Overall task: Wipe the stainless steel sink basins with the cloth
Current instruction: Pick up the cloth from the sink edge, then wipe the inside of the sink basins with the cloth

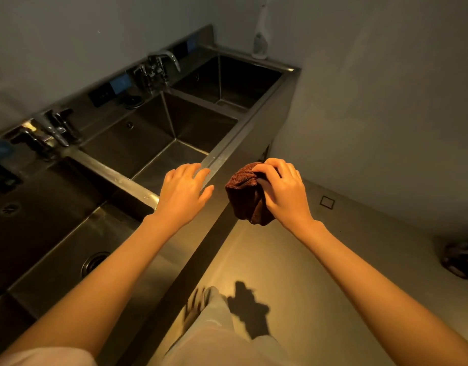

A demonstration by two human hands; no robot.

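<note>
A long stainless steel sink unit with three basins runs from lower left to upper right. My left hand lies open with its fingers over the front rim, at the divider between the near basin and the middle basin. My right hand grips a bunched dark brown cloth in the air in front of the sink, out past the rim and above the floor. The far basin sits by the corner wall.
Two taps stand on the back ledge, with a round strainer between them. A white spray bottle stands at the far corner. A dark object lies on the floor at right. My leg and foot are below.
</note>
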